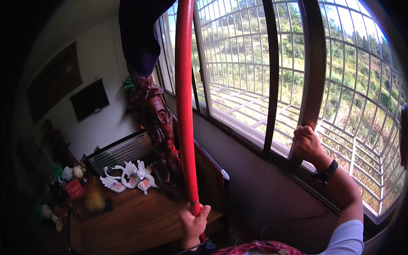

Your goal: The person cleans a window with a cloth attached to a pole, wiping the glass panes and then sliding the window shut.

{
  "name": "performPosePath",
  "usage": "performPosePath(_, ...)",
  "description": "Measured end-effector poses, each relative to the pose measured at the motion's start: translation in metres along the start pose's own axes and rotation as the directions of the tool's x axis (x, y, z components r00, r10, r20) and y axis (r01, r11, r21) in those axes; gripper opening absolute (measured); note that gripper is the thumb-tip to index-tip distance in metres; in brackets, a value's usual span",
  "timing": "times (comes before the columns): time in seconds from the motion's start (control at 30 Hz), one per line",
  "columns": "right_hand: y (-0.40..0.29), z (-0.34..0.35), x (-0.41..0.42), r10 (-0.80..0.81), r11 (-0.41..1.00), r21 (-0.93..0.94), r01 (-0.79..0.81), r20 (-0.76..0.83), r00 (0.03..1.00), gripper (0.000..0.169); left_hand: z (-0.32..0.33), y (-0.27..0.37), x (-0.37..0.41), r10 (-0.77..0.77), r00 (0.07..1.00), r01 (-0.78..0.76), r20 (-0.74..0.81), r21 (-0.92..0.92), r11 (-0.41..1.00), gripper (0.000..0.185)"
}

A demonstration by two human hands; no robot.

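Observation:
My left hand [194, 223] is wrapped around the lower part of a long red pole [185, 105], thumb pointing up. The pole stands nearly upright and runs out of the top of the view. Just left of its upper part hangs a dark navy cloth [140, 35]; whether the two are joined cannot be told. To the right, my right hand [307, 143], with a black watch on the wrist, grips the brown upright frame [312, 70] of a sliding window near its lower end.
A wooden desk [137, 223] at lower left bears white swan figurines [130, 175] and a tall carved dark-wood statue [159, 111]. A desk partition [210, 159] stands by the wall. Metal security bars [239, 41] enclose the window outside. A dark board [90, 99] hangs on the far wall.

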State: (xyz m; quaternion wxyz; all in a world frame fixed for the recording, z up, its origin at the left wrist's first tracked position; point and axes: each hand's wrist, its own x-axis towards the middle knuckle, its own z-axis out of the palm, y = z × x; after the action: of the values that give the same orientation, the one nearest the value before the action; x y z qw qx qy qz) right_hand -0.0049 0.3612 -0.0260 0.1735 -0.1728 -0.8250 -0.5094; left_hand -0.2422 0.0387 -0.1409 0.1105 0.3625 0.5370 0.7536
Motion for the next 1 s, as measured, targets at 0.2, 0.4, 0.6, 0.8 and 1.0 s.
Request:
performPosePath(0.2, 0.016, -0.04, -0.071, 0.186, 0.976, 0.138, -0.168, -0.124, 0.975, 0.01, 0.019, -0.005, 0.014, -0.001, 1.0, 0.001, 0.001, -0.012, 1.0, 0.032)
performPosePath(0.4, 0.032, -0.095, -0.187, 0.37, 0.927, 0.093, -0.364, -0.057, 0.927, 0.011, 0.047, -0.015, 0.027, 0.04, 0.999, -0.037, 0.034, -0.076, 0.996, 0.032)
performPosePath(0.6, 0.041, -0.157, -0.275, 0.517, 0.85, -0.15, -0.506, 0.047, 0.855, 0.011, 0.077, -0.022, 0.031, 0.074, 0.996, -0.069, 0.042, -0.116, 0.991, 0.032)
performPosePath(0.8, 0.061, -0.196, -0.318, 0.554, 0.827, -0.189, -0.529, 0.117, 0.824, 0.013, 0.095, -0.024, 0.034, 0.091, 0.989, -0.085, 0.113, -0.054, 0.995, 0.029)
performPosePath(1.0, 0.059, -0.208, -0.385, 0.663, 0.715, -0.276, -0.642, -0.023, 0.749, 0.019, 0.111, 0.006, 0.034, 0.167, 0.979, -0.168, 0.118, -0.004, 0.986, 0.024)
